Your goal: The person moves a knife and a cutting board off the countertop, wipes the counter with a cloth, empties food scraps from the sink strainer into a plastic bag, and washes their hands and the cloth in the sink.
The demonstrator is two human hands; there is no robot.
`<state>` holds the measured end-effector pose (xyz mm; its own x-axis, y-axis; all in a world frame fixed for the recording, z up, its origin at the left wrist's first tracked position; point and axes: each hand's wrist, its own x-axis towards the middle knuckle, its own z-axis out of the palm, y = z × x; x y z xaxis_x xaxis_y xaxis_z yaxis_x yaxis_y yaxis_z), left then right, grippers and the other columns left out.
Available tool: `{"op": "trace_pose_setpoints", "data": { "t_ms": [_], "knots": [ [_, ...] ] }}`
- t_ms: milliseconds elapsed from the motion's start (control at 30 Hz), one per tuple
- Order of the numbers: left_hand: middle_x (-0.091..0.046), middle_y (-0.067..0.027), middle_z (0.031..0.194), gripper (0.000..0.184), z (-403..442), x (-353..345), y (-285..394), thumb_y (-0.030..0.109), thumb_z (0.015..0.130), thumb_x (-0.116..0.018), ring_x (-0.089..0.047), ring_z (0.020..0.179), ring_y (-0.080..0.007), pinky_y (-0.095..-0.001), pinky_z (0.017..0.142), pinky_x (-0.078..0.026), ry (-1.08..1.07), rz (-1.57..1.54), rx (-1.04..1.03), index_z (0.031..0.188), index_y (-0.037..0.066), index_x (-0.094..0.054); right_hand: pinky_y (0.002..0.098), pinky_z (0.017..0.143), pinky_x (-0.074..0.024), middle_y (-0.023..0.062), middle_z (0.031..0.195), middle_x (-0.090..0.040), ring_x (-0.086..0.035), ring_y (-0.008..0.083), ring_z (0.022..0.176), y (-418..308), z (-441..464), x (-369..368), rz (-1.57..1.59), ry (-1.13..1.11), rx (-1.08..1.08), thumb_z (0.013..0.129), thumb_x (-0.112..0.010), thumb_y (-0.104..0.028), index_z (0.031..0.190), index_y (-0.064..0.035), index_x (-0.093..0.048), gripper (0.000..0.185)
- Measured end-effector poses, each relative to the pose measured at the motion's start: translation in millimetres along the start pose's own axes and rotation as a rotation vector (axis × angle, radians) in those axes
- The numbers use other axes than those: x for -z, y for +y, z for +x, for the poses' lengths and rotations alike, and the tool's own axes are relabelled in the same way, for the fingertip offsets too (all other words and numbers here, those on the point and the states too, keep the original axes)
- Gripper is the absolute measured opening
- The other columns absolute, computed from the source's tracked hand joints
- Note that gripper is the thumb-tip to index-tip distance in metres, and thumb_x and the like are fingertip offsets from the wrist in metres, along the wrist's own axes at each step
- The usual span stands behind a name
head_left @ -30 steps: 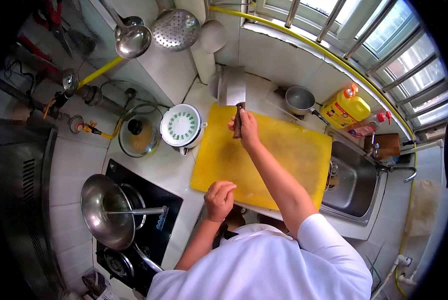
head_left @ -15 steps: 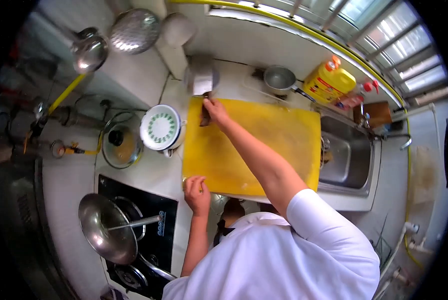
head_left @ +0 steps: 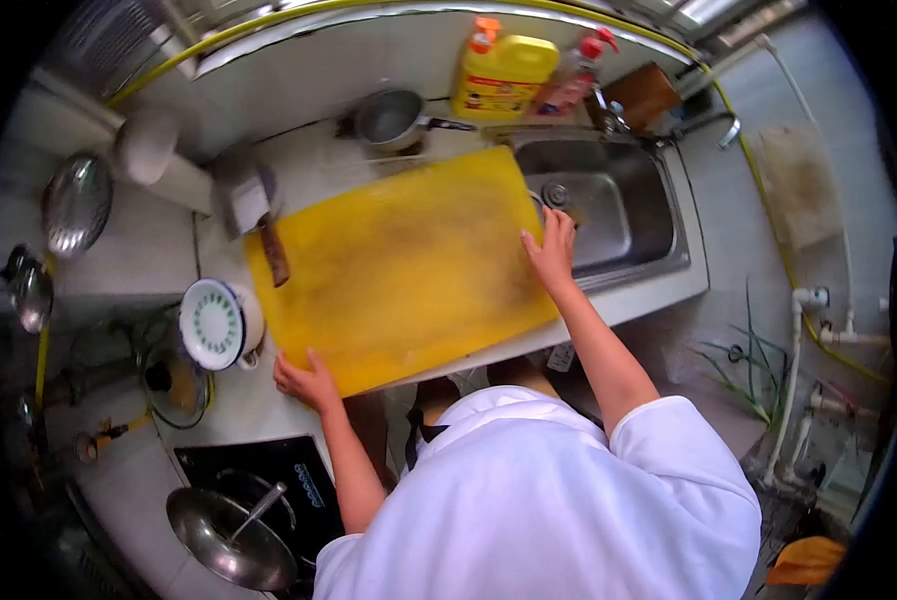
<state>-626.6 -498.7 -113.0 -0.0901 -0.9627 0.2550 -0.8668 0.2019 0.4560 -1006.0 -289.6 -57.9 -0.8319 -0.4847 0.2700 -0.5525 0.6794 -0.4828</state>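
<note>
A yellow cutting board lies on the counter, its right end beside the sink. My left hand is closed on the board's near left corner, with the thumb on top. At the right edge, my right hand grips the board, thumb at its rim and fingers reaching over the sink side; the fingertips' undersides are hidden. A cleaver rests at the far left corner, its wooden handle on the board and its blade pointing away past the edge.
Right of the board is a steel sink. A small pan and a yellow jug stand behind. On the left are an enamel pot with a green-patterned lid, a glass lid, and a wok on the stove.
My right hand has let go of the cleaver handle and moved to the board's right edge. My left hand has come onto the near left corner. The view has turned right.
</note>
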Motion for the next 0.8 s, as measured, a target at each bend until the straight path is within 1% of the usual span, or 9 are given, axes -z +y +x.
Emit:
{"op": "trace_pose_setpoints", "data": {
  "t_ms": [67, 100, 167, 267, 500, 567, 667, 733, 800],
  "knots": [
    [-0.049, -0.0202, 0.117, 0.055, -0.1, -0.5, 6.2, 0.026, 0.076, -0.069, -0.043, 0.11, -0.0377, -0.0471, 0.096, -0.032, 0.008, 0.01, -0.025, 0.121, 0.002, -0.047, 0.0401, 0.095, -0.0373, 0.0181, 0.119, -0.047, -0.045, 0.0342, 0.111, 47.6, 2.1, -18.1, -0.07, -0.057, -0.171, 0.074, -0.07, -0.028, 0.127, 0.0004, -0.042, 0.066],
    [-0.05, -0.02, 0.116, 0.055, 0.2, 0.6, 9.1, 0.027, 0.076, -0.069, -0.044, 0.109, -0.038, -0.0471, 0.096, -0.032, 0.038, 0.034, -0.027, 0.12, 0.002, -0.047, 0.0401, 0.095, -0.0373, 0.0181, 0.119, -0.047, -0.045, 0.0342, 0.111, 53.8, 4.9, -16.8, -0.073, -0.051, -0.189, 0.074, -0.07, -0.028, 0.127, 0.0004, -0.042, 0.066],
    [-0.05, -0.0196, 0.114, 0.055, 3.0, 2.6, 12.6, 0.031, 0.077, -0.069, -0.044, 0.108, -0.0377, -0.0468, 0.094, -0.034, 0.008, 0.053, 0.029, 0.12, 0.003, -0.048, 0.0375, 0.088, -0.0426, 0.019, 0.115, -0.053, -0.052, 0.0304, 0.105, 51.1, 9.3, -19.4, 0.267, -0.274, -0.454, 0.074, -0.071, -0.032, 0.128, 0.0014, -0.042, 0.07],
    [-0.051, -0.0191, 0.113, 0.055, -2.6, 3.7, 15.8, 0.035, 0.078, -0.067, -0.044, 0.108, -0.0373, -0.0465, 0.094, -0.034, -0.001, 0.126, 0.045, 0.12, 0.003, -0.049, 0.0377, 0.085, -0.0444, 0.0162, 0.104, -0.056, -0.055, 0.0312, 0.097, 60.5, 3.3, -28.0, 0.237, -0.223, -0.42, 0.072, -0.072, -0.032, 0.129, 0.0012, -0.039, 0.074],
    [-0.049, -0.0196, 0.118, 0.057, -56.0, 19.2, 25.0, 0.037, 0.078, -0.068, -0.04, 0.113, -0.037, -0.0465, 0.096, -0.031, -0.046, 0.068, 0.169, 0.121, 0.006, -0.048, 0.0376, 0.084, -0.0442, 0.0166, 0.105, -0.056, -0.056, 0.0312, 0.095, 85.6, -24.7, 14.1, 0.201, -0.242, -0.414, 0.075, -0.069, -0.03, 0.13, -0.0006, -0.04, 0.068],
    [-0.048, -0.0196, 0.119, 0.058, -73.9, 25.7, 29.7, 0.035, 0.077, -0.069, -0.039, 0.114, -0.037, -0.0467, 0.097, -0.031, -0.069, 0.079, 0.189, 0.122, 0.006, -0.047, 0.0369, 0.083, -0.0447, 0.0183, 0.106, -0.059, -0.057, 0.0321, 0.095, 99.1, -23.5, 32.4, 0.406, -0.338, -0.527, 0.079, -0.064, -0.032, 0.125, -0.0027, -0.049, 0.056],
    [-0.044, -0.0204, 0.123, 0.062, -91.5, 29.3, 37.0, 0.03, 0.077, -0.071, -0.037, 0.116, -0.0373, -0.0466, 0.099, -0.029, -0.106, 0.079, 0.219, 0.126, 0.006, -0.042, 0.0373, 0.082, -0.0455, 0.0188, 0.106, -0.062, -0.058, 0.0324, 0.098, 179.4, 3.3, 16.5, 0.459, -0.384, -0.506, 0.081, -0.06, -0.034, 0.116, -0.006, -0.059, 0.045],
    [-0.041, -0.0213, 0.125, 0.065, -88.6, 30.9, 37.8, 0.027, 0.076, -0.072, -0.037, 0.116, -0.0374, -0.0466, 0.099, -0.03, -0.148, 0.111, 0.276, 0.128, 0.006, -0.038, 0.0373, 0.086, -0.045, 0.0181, 0.105, -0.063, -0.057, 0.0321, 0.103, 221.6, 33.4, -1.3, 0.43, -0.382, -0.66, 0.079, -0.061, -0.035, 0.11, -0.0094, -0.064, 0.04],
    [-0.04, -0.0217, 0.126, 0.066, -88.6, 27.4, 26.4, 0.027, 0.076, -0.072, -0.037, 0.117, -0.0373, -0.0463, 0.099, -0.03, -0.141, 0.093, 0.274, 0.128, 0.006, -0.038, 0.034, 0.088, -0.0436, 0.0158, 0.107, -0.063, -0.057, 0.0275, 0.104, 259.3, 44.3, -31.7, 0.327, -0.428, -0.662, 0.079, -0.062, -0.029, 0.116, -0.0091, -0.061, 0.042]
  ]
}}
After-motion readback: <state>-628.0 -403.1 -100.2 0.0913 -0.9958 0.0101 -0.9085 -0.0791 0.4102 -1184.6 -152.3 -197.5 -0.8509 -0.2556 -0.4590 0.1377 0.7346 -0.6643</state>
